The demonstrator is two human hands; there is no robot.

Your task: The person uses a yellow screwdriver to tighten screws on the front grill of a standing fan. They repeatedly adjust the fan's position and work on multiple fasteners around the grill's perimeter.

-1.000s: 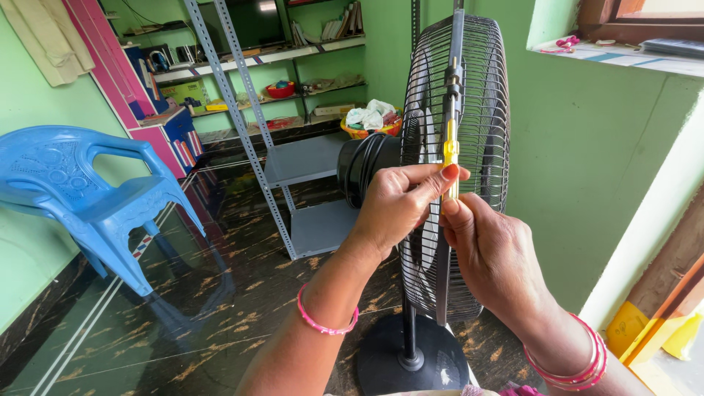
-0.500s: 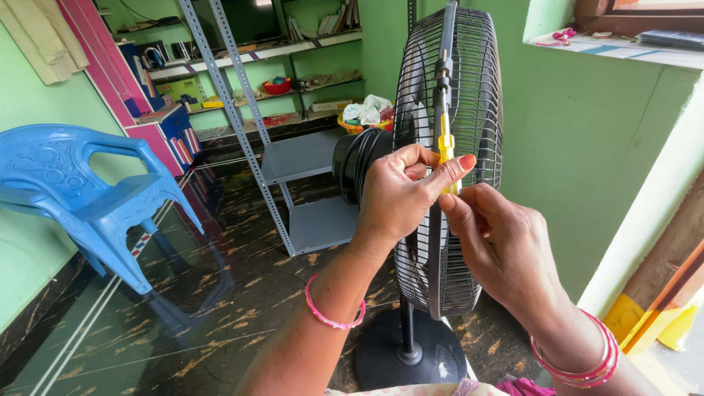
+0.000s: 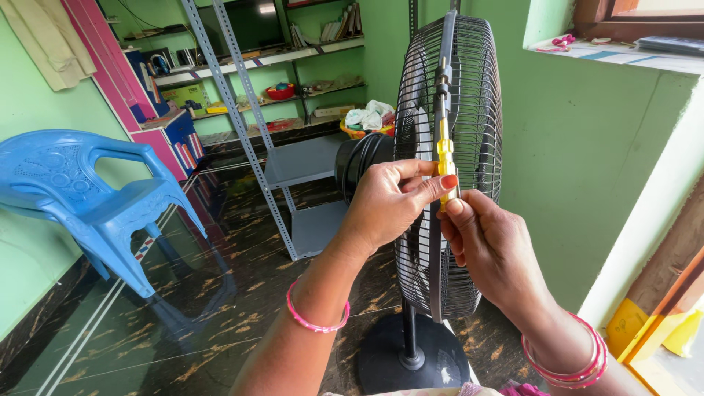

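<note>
A black pedestal fan stands edge-on in front of me, its wire cage facing right. A small yellow-handled screwdriver points up along the cage's black rim band, its tip at a clip on the rim. My left hand pinches the yellow handle between thumb and fingers. My right hand is closed just below it, fingertips touching the handle's lower end and the rim. The fan's round base rests on the dark floor.
A blue plastic chair stands at the left. A grey metal rack and wall shelves with small items are behind the fan. A green wall and a window sill are close on the right. Yellow objects lie at the lower right.
The view has drawn slightly closer to the fan. Both hands stay on the screwdriver at the rim, shifting only a little.
</note>
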